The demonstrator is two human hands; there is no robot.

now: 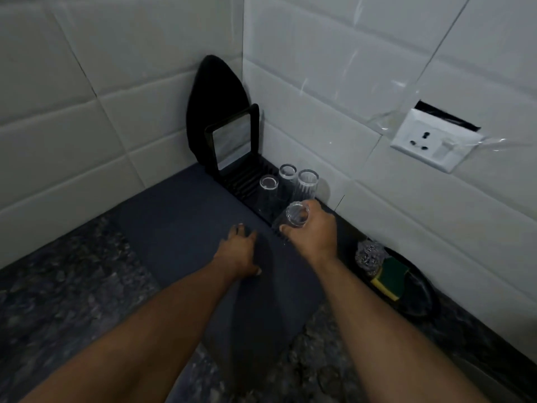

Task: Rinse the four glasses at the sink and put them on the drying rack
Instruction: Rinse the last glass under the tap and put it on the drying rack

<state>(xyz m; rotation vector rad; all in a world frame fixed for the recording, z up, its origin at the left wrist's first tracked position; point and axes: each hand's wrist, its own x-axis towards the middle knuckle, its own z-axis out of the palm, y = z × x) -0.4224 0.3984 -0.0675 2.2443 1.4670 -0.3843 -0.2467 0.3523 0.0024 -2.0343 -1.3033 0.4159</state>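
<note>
Head view looks down on a speckled stone counter (58,286) set into a corner of white tiled walls (348,82), with a dark grey mat (180,228) laid across it. Along the right-hand wall a black drying rack (247,181) runs from the corner towards the person, its end frame standing upright in front of a black pointed board (213,106). A white socket plate (433,144) sits on the wall further right. Three clear glasses (306,184) stand mouth-down on the rack, long axes vertical, close together. The right hand (313,228) curls round a fourth glass (293,218) at the near end of the rack; it is tilted, one round end facing up at the camera. The left hand (239,251) rests flat on the mat, fingers spread and straight. Near the wall a black dish (418,292) holds a yellow-green sponge (390,279) and a steel scourer (370,254).
</note>
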